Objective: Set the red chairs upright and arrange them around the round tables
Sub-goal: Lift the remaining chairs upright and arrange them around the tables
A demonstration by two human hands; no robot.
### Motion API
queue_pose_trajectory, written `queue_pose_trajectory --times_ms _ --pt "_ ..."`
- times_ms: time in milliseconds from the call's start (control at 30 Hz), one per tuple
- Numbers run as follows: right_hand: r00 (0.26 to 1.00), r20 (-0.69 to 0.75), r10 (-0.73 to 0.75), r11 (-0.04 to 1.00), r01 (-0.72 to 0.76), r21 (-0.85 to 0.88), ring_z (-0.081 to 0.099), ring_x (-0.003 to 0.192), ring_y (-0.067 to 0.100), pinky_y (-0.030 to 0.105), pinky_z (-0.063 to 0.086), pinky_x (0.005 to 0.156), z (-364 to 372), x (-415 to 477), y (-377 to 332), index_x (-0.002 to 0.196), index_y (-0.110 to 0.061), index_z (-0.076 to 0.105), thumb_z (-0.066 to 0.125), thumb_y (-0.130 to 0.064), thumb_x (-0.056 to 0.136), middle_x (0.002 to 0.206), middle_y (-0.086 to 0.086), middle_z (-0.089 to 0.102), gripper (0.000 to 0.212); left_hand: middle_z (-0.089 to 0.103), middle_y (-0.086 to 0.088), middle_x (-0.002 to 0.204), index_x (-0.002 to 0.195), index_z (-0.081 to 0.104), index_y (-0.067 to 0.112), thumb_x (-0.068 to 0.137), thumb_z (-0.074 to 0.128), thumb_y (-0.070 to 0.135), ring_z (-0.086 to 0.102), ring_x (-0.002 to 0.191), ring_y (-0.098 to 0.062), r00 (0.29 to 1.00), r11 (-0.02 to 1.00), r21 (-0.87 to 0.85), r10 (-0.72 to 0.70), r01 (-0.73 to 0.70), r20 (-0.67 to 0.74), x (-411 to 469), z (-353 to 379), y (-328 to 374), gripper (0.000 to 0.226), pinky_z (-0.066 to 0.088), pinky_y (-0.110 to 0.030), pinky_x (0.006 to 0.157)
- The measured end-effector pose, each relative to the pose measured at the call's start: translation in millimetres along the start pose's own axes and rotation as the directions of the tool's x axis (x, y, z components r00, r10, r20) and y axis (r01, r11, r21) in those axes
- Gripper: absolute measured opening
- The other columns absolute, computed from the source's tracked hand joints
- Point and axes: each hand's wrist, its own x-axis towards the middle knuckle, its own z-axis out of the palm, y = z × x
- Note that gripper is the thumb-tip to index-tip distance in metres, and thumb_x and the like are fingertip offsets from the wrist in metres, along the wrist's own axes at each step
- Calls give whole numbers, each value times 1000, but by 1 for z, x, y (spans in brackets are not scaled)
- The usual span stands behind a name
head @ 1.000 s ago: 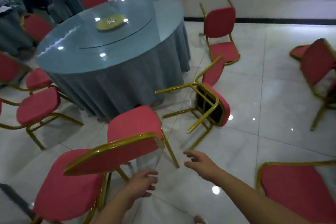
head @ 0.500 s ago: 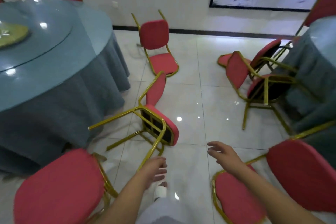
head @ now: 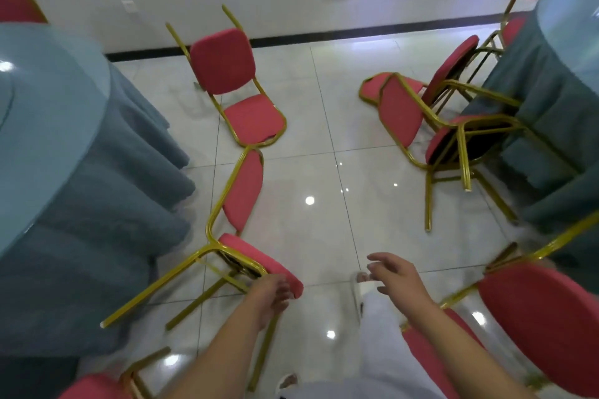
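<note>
A tipped red chair (head: 243, 199) lies on its side, backrest stretching ahead of the left hand (head: 270, 296), which touches its seat, grip unclear. The right hand (head: 400, 278) hovers open nearby.

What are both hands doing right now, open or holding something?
Left hand: at the seat edge of the tipped chair; grip cannot be told.
Right hand: open, holding nothing.

White tiled floor (head: 324, 236) under toppled red chairs (head: 244, 191) and draped round tables (head: 81, 188)

Red chairs (head: 243, 194), gold frames
</note>
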Motion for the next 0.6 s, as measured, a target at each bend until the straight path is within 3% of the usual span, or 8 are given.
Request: queue_pose_trajectory --times_ms 133,233,433,600 --pt "997 80 -6 999 10 -44 66 95 28 32 53 71 -30 85 -43 107 -20 69 62 -15 93 101 10 68 16 45 -7 69 81 50 12 100 46 8 41 58 -19 992 1000 -17 9 -11 -123 30 39 44 20 35 -26 54" --pt "994 107 18 997 -10 -78 66 93 20 31 51 77 -55 140 -82 108 -17 68 63 -16 93 99 5 69 16 46 -9 71 85 50 10 96 48 4 43 59 -20 975 999 49 29 -18 -220 38 61 83 13 34 -28 58" --pt "967 249 60 987 -20 -161 66 91 19 34 50 80 -61 234 -135 110 -16 67 64 -18 93 105 7 68 17 64 -7 82 100 65 13 95 55 8 58 64 -17 944 985 75 170 -155 -282 65 85 154 12 42 -27 58" --pt "943 322 90 970 -9 -243 63 97 23 39 51 87 -47 295 -168 111 -18 66 66 -22 91 105 5 67 21 61 -7 78 104 66 13 88 54 4 52 63 -18 929 984 174 109 -49 -355 97 67 193 22 39 -27 55"
